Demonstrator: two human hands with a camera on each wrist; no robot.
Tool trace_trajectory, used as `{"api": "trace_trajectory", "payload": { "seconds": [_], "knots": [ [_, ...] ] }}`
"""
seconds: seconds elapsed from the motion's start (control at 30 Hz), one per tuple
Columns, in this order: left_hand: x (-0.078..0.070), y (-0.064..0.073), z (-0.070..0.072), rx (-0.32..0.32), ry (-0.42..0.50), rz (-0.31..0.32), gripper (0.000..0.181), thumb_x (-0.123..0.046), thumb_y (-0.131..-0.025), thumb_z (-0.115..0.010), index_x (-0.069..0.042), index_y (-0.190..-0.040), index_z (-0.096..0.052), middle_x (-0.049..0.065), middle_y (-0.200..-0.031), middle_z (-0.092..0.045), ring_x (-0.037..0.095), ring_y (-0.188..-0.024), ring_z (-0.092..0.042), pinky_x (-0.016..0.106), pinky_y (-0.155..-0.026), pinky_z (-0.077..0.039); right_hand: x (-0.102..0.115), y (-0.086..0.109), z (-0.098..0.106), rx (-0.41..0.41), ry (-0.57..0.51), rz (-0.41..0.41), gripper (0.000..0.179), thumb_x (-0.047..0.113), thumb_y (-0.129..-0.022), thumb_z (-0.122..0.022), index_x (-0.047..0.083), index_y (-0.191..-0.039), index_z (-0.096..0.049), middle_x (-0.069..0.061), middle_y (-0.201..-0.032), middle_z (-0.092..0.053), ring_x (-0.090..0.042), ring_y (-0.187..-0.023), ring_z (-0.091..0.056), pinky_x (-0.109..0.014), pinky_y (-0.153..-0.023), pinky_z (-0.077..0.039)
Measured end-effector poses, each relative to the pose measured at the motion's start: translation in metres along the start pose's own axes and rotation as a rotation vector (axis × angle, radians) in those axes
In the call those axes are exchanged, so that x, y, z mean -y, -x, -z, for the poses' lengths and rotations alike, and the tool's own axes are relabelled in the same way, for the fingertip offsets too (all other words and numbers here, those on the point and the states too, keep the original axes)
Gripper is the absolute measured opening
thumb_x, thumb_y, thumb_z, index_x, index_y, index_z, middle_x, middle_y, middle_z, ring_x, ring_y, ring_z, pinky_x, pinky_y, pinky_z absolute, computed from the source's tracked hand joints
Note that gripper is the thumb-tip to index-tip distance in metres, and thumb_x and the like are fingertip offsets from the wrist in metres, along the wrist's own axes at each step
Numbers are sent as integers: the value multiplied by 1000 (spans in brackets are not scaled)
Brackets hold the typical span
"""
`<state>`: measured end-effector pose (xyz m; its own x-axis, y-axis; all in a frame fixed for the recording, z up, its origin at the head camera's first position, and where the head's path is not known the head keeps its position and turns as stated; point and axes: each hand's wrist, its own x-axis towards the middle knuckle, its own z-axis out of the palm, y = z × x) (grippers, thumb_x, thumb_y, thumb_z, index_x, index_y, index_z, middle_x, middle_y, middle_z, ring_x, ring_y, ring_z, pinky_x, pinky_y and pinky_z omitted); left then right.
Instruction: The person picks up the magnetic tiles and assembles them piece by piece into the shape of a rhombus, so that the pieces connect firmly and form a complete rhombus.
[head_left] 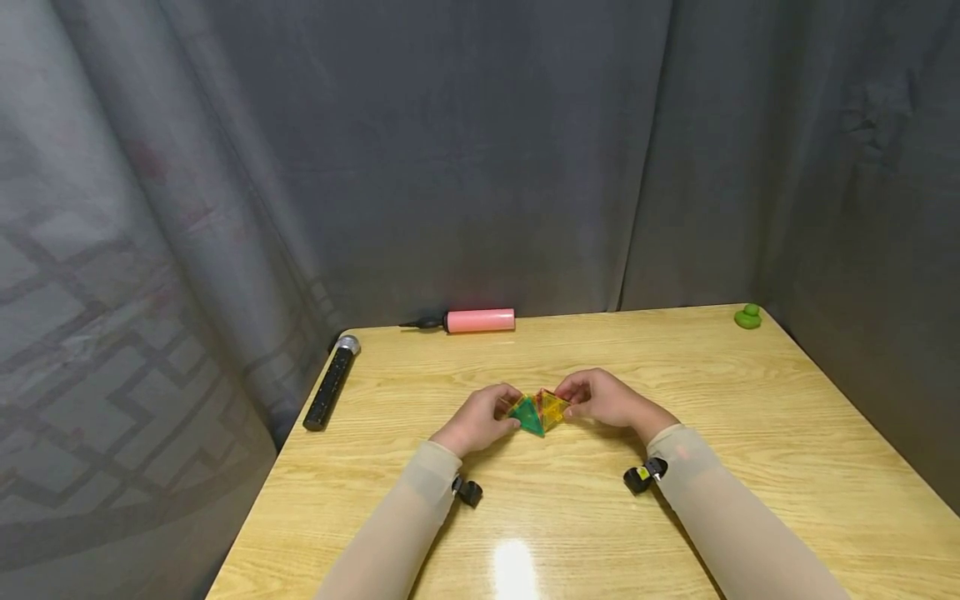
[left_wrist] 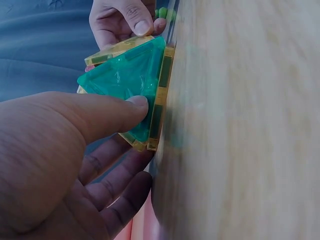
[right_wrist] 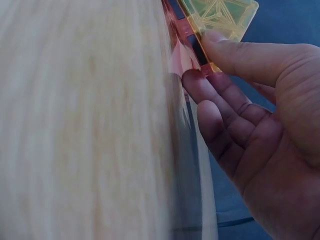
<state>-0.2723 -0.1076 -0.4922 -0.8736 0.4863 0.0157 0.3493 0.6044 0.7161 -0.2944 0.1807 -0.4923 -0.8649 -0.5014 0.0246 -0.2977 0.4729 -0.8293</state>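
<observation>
Translucent triangular magnetic tiles lean together on the table [head_left: 555,492] between the two hands. On the left of the group a green tile [left_wrist: 122,75] tilts up, with yellow tile edges [left_wrist: 159,117] along the table side and behind it. A yellow tile [right_wrist: 225,17] slopes on the right, above a red tile [right_wrist: 186,27] at the table surface. The left hand [head_left: 483,419] pinches the green side, its thumb on the tile's face and fingers behind. From the other side the right hand [head_left: 606,400] pinches the yellow tile, thumb on its face, fingers at the red edge.
A pink hand pump [head_left: 480,321] with a black nozzle lies at the table's back edge. At the left edge is a black microphone [head_left: 330,387] with a silver head. A small green rounded object [head_left: 747,317] sits in the back right corner. Grey curtains [head_left: 465,158] surround the table.
</observation>
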Motion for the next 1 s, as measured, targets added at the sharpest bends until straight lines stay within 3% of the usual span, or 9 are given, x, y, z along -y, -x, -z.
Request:
{"api": "trace_trajectory", "payload": {
  "seconds": [0.37, 1.0],
  "knots": [
    [3, -2, -1, 2, -24, 1, 37, -17, -98, -78, -22, -132, -66, -6, -127, -66, 10, -110, -64, 30, -95, -54, -1, 1, 1, 6, -21, 0, 27, 4, -91, -82, 10, -116, -76, -5, -114, -72, -21, -94, -68, -37, -81, -58],
    [3, 0, 0, -17, -43, -2, 37, -19, -97, -79, -22, -131, -66, -6, -125, -67, 10, -104, -63, 30, -89, -55, 4, 0, 0, -45, -1, 52, 28, 7, -90, -83, 10, -117, -76, -2, -105, -74, -21, -90, -67, -34, -76, -56]
  ]
}}
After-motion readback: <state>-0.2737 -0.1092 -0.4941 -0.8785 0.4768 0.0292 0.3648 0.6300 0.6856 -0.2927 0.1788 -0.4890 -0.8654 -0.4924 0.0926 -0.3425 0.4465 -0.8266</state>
